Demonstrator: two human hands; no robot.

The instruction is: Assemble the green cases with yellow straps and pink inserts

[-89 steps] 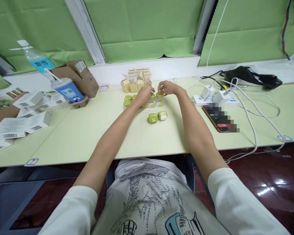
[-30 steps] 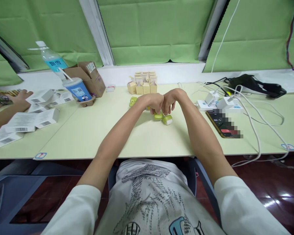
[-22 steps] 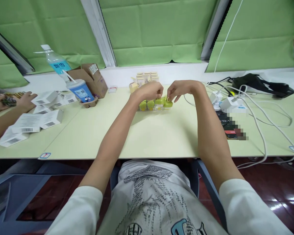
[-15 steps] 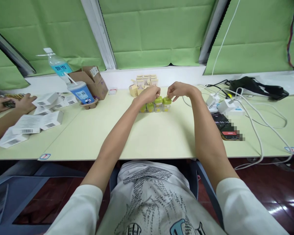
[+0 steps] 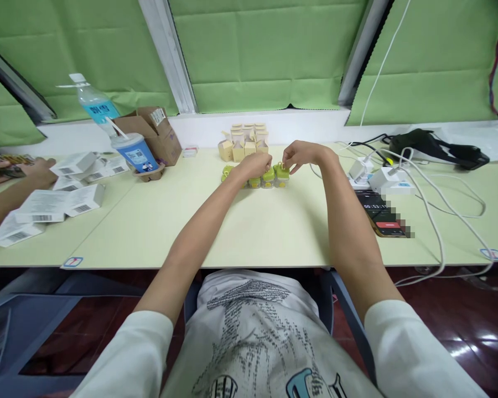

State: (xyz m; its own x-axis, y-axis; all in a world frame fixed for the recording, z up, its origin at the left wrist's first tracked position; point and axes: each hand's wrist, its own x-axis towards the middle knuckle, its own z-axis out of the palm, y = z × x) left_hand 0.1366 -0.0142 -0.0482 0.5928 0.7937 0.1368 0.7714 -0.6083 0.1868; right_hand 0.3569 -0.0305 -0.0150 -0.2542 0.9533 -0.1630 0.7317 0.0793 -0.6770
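Observation:
Small clear jars with green lids stand in a row on the table. My left hand reaches over the row from the left, its fingers curled closed at the top of one green-lidded jar. At the right end, my right hand pinches the top of another green-lidded jar between thumb and fingers. The leftmost jar shows beyond my left wrist, and my left hand and forearm partly hide the jars between. Just behind the row stand several small cream cartons, some with raised flaps.
To the left are a cardboard box, a blue cup in a carrier, a water bottle and white boxes. Another person's hands are beyond. On the right lie a phone, chargers, white cables and a black pouch.
The lid beneath my left hand sits lower on its jar than before. My right hand stays at the end jar. The view has shifted slightly, showing more of the leftmost jar.

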